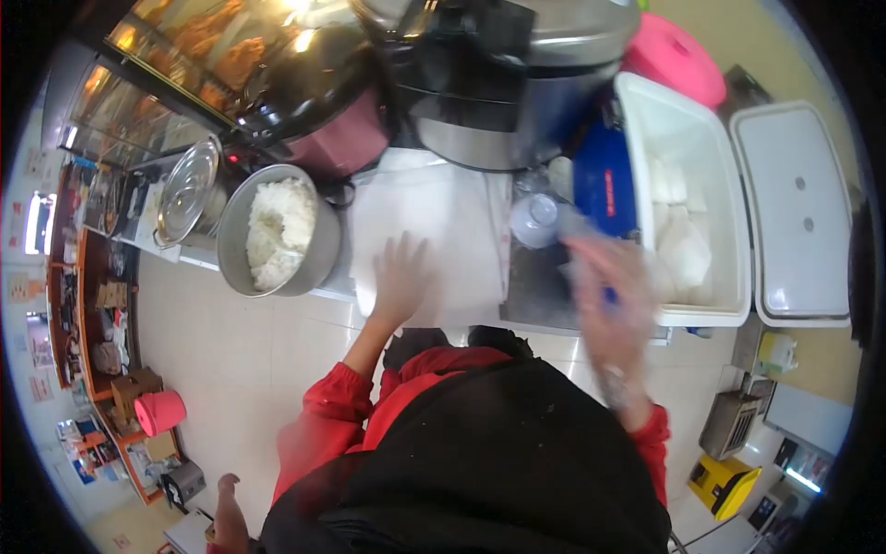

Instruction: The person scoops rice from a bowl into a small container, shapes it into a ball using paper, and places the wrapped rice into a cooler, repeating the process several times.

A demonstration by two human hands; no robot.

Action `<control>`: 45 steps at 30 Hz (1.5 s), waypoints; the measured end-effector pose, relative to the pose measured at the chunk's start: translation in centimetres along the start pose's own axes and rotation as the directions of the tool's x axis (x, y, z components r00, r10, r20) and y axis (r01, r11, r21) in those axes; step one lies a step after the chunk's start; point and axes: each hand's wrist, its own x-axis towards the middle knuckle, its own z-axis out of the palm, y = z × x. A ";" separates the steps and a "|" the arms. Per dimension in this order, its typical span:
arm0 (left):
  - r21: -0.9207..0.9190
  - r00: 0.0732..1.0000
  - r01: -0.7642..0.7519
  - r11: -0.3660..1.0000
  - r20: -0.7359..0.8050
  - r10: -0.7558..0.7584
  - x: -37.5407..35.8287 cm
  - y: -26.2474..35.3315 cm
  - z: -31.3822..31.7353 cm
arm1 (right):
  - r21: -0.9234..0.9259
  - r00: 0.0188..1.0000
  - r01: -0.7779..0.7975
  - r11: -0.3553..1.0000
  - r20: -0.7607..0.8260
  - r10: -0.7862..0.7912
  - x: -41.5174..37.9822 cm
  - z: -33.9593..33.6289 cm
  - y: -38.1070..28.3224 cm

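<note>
Two hands are in my view. My left hand [399,282] lies with fingers spread on the white sheets [420,217], which cover the middle of the steel counter [544,294]. My right hand [614,295] is over the counter's right part, near the cooler (motion blurs it, so I cannot tell whether its fingers pinch anything). Between the sheets and that hand is a small pale cup [533,222]. To the right, the open cooler [748,249], white inside with a blue outer side, holds white bundles [681,249]; its lid [803,212] is just beside it. On the left, a metal pot [323,245] holds white rice [281,222]. Beyond the sheets are a pink cooker [341,138] and a larger silver-and-black one [471,143].
</note>
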 end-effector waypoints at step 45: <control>-0.458 0.866 -0.192 -0.868 0.336 -0.369 -18.9 -29.3 -9.6 | -0.279 0.470 0.879 0.388 0.650 -0.598 15.8 34.1 -23.9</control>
